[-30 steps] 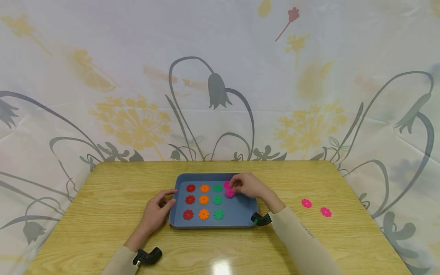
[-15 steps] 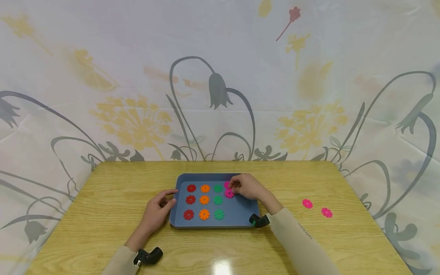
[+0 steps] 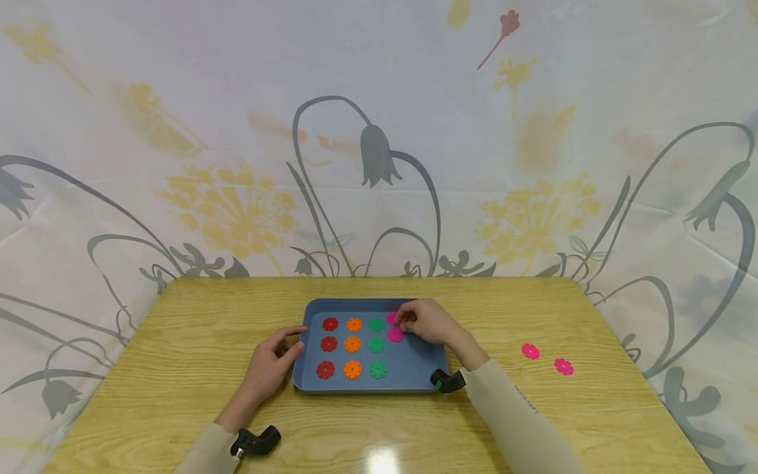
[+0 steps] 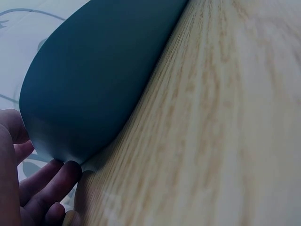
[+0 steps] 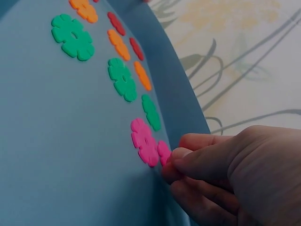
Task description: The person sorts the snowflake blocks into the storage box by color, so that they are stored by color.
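A shallow blue-grey tray (image 3: 414, 368) holds red, orange and green flower-shaped discs in columns. Two pink flower-shaped discs are at its far right: the nearer one (image 5: 146, 142) lies flat, and the farther one (image 5: 163, 153) is partly hidden by fingers. My right hand (image 3: 428, 320) reaches over the tray's right side, thumb and index fingertips pinching the farther pink disc's edge. My left hand (image 3: 269, 364) rests against the tray's left end, index finger and thumb spread along the rim. In the left wrist view, its other fingertips (image 4: 70, 170) touch the tray's outer wall low down.
Two more pink flower discs, one (image 3: 530, 351) and another (image 3: 564, 367), lie on the wooden table (image 3: 491, 421) to the right of the tray. A flower-printed cloth (image 3: 379, 224) hangs behind the table's far edge.
The nearer pink disc has shifted slightly towards the tray's near side and now lies farther from the right fingertips. The right hand has moved very little; the left hand stays at the tray.
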Tool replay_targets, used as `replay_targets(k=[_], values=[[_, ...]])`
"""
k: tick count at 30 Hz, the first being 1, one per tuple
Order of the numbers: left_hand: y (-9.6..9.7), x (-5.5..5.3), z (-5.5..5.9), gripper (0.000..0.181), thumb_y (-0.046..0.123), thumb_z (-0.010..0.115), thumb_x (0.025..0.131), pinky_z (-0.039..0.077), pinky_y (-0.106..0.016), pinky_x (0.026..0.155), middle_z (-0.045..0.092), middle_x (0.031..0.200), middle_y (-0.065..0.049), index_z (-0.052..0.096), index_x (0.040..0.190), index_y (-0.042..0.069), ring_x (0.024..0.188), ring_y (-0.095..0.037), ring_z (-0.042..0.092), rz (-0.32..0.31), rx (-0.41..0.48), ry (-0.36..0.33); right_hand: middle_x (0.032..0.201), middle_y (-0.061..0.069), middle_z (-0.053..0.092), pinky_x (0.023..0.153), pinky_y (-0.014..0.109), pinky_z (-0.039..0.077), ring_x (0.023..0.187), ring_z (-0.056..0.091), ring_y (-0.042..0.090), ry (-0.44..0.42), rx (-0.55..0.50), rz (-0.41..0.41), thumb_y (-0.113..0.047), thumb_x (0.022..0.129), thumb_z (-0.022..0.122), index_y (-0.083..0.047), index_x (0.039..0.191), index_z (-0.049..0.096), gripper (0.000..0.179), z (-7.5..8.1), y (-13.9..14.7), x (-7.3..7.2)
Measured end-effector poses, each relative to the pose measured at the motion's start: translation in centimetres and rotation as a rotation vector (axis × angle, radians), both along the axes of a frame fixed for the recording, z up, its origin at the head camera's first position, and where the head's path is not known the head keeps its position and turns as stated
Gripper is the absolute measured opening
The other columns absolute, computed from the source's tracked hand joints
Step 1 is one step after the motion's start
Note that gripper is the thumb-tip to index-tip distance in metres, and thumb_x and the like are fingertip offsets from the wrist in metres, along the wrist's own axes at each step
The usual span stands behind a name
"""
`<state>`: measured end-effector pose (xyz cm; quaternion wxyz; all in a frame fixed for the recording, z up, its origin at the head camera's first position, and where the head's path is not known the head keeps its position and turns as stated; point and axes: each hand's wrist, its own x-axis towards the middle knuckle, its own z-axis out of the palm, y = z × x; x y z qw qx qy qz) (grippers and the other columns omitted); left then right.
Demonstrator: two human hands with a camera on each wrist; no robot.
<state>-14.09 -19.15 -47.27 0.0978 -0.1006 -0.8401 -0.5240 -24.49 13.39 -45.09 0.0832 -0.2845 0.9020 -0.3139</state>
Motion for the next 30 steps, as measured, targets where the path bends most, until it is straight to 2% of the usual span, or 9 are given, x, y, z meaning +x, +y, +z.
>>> replay_targets(k=[4, 6, 12, 13, 17, 19, 20, 25, 30], values=[[-0.6, -0.9, -1.7, 0.030, 0.016, 0.062, 0.091, 0.044, -0.026, 0.060, 0.064, 0.084, -0.007, 0.062, 0.120, 0.010, 0.068, -0.017, 0.057, 0.009, 0.001, -0.001, 0.079, -0.009, 0.063, 0.069, 0.029, 0.046, 0.073, 0.057, 0.005, -0.019, -0.025, -0.008, -0.007, 0.087, 0.065, -0.014, 0.093, 0.071, 0.011, 0.0, 0.3, -0.2], [-0.7, -1.0, -2.0, 0.030, 0.019, 0.062, 0.091, 0.045, -0.026, 0.061, 0.064, 0.085, -0.004, 0.063, 0.120, 0.012, 0.069, -0.015, 0.057, 0.008, 0.008, -0.005, 0.082, -0.008, 0.064, 0.069, 0.029, 0.046, 0.075, 0.058, 0.006, -0.035, -0.048, -0.014, -0.010, 0.087, 0.065, -0.014, 0.094, 0.071, 0.010, 0.1, 0.4, -0.3], [-0.8, -1.0, -1.9, 0.030, 0.023, 0.062, 0.091, 0.045, -0.026, 0.061, 0.064, 0.084, -0.003, 0.063, 0.120, 0.013, 0.069, -0.015, 0.058, 0.001, 0.017, -0.001, 0.087, -0.004, 0.066, 0.069, 0.031, 0.048, 0.077, 0.059, 0.011, -0.083, -0.150, -0.028, -0.010, 0.087, 0.066, -0.011, 0.098, 0.071, 0.012, 0.6, 0.9, -0.3], [-0.6, -0.7, -1.4, 0.030, 0.021, 0.062, 0.091, 0.045, -0.026, 0.061, 0.064, 0.084, -0.005, 0.062, 0.120, 0.011, 0.069, -0.018, 0.058, -0.001, 0.015, -0.004, 0.087, -0.004, 0.065, 0.069, 0.031, 0.048, 0.077, 0.059, 0.011, -0.088, -0.162, -0.029, -0.010, 0.087, 0.065, -0.010, 0.099, 0.071, 0.013, 0.7, 1.1, -0.3], [-0.6, -0.7, -1.3, 0.030, 0.021, 0.062, 0.091, 0.046, -0.026, 0.062, 0.065, 0.086, -0.006, 0.063, 0.120, 0.011, 0.070, -0.018, 0.058, -0.003, 0.024, -0.014, 0.090, -0.004, 0.065, 0.070, 0.031, 0.049, 0.080, 0.060, 0.012, -0.091, -0.187, -0.041, -0.010, 0.088, 0.065, -0.008, 0.101, 0.070, 0.015, 0.9, 1.8, -0.2], [-0.7, -0.7, -1.4, 0.030, 0.021, 0.062, 0.091, 0.046, -0.027, 0.062, 0.065, 0.086, -0.005, 0.063, 0.120, 0.011, 0.071, -0.018, 0.059, 0.001, 0.023, -0.021, 0.092, -0.004, 0.065, 0.070, 0.031, 0.049, 0.082, 0.061, 0.012, -0.095, -0.193, -0.058, -0.012, 0.088, 0.065, -0.009, 0.103, 0.070, 0.016, 1.1, 2.3, -0.1], [-0.8, -0.9, -1.9, 0.030, 0.023, 0.062, 0.091, 0.046, -0.027, 0.062, 0.065, 0.087, -0.003, 0.063, 0.120, 0.013, 0.070, -0.015, 0.059, 0.002, 0.025, -0.019, 0.093, -0.003, 0.065, 0.071, 0.031, 0.049, 0.083, 0.061, 0.013, -0.098, -0.202, -0.066, -0.013, 0.088, 0.065, -0.008, 0.104, 0.070, 0.017, 1.1, 2.6, -0.1], [-0.8, -0.8, -2.0, 0.030, 0.023, 0.062, 0.091, 0.046, -0.027, 0.061, 0.064, 0.085, -0.002, 0.063, 0.119, 0.014, 0.069, -0.015, 0.058, 0.005, 0.024, -0.015, 0.099, -0.001, 0.065, 0.073, 0.031, 0.049, 0.086, 0.061, 0.014, -0.103, -0.230, -0.115, -0.014, 0.089, 0.064, -0.007, 0.106, 0.069, 0.020, 1.6, 4.2, -0.1], [-0.8, -0.9, -2.0, 0.030, 0.022, 0.062, 0.091, 0.046, -0.026, 0.061, 0.064, 0.085, -0.003, 0.063, 0.120, 0.014, 0.070, -0.015, 0.058, 0.004, 0.022, -0.021, 0.101, 0.005, 0.066, 0.075, 0.039, 0.049, 0.087, 0.062, 0.018, -0.079, -0.251, -0.146, -0.014, 0.090, 0.063, -0.004, 0.108, 0.067, 0.022, 2.2, 6.3, 0.4]])
